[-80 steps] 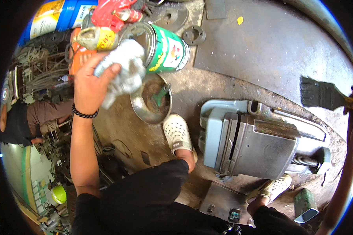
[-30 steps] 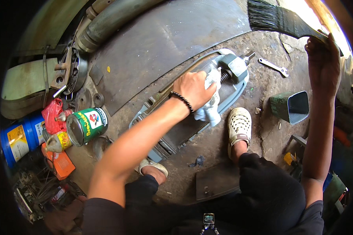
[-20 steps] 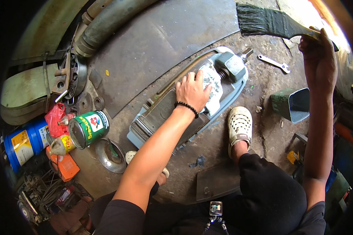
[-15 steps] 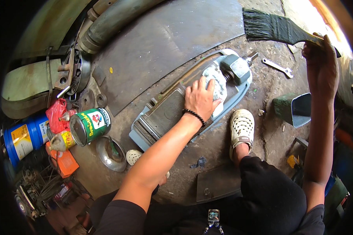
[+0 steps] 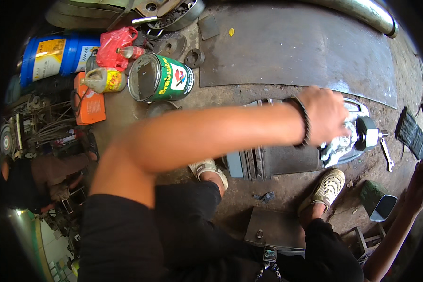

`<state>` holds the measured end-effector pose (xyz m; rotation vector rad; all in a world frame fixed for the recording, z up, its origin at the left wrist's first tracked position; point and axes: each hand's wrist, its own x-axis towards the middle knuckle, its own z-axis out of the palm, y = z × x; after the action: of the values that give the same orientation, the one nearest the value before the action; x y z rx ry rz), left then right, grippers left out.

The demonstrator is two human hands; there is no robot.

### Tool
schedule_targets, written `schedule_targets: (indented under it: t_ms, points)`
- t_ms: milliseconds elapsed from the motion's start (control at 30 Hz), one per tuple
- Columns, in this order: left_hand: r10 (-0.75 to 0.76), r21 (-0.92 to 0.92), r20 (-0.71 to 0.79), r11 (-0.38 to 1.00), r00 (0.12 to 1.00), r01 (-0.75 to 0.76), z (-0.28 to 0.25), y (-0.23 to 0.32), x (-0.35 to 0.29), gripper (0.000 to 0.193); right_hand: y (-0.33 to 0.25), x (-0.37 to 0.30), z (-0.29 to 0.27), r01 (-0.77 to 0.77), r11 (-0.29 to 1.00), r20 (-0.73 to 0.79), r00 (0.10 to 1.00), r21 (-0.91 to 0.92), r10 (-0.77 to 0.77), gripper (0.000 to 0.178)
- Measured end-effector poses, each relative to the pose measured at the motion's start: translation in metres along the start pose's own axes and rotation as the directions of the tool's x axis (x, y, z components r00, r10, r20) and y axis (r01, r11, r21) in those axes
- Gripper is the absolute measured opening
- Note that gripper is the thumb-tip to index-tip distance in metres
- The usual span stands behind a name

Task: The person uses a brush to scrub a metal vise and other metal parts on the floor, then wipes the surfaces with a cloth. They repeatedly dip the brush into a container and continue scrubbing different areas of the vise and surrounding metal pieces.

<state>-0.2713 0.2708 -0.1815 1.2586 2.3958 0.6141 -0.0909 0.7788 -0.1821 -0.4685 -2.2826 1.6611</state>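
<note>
My left hand (image 5: 323,115), blurred, is closed over a white rag (image 5: 337,149) and presses it to the screw end of a grey-blue machine vise (image 5: 293,160). The fingertips are hidden, and my forearm covers part of the vise. Just right of the rag is the vise's dark, blocky nut with its screw end (image 5: 367,134). At the far right edge my right hand (image 5: 416,188) grips a wide, dark paintbrush (image 5: 412,134), bristles pointing up and left. The lower part of that hand is in shadow.
A wrench (image 5: 387,155) lies right of the vise, with a square green container (image 5: 379,201) nearer me. A steel sheet (image 5: 291,47) lies behind. Left stand a green paint can (image 5: 174,77), plastic bottle (image 5: 103,80) and blue drum (image 5: 70,58). My feet in clogs (image 5: 328,188) flank the vise.
My view has swung left, so the vise now lies across the right side. My left arm reaches farther right, the hand still at the rag. The brush has turned bristles-up and sits lower.
</note>
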Motion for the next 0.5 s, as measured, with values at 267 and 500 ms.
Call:
schedule_targets:
  t_ms: [267,500]
  points:
    - [-0.409,-0.165,0.36,0.857,0.839,0.488,-0.021,-0.199,-0.108,0.035,-0.061,-0.005,0.047,-0.216,0.851,0.309,0.949,0.479,0.066,0.035]
    - [-0.581,-0.057,0.511,0.713,0.634,0.699,0.053,-0.247,-0.114,0.046,-0.057,0.009,0.09,-0.228,0.9,0.188,0.968,0.372,0.167,0.035]
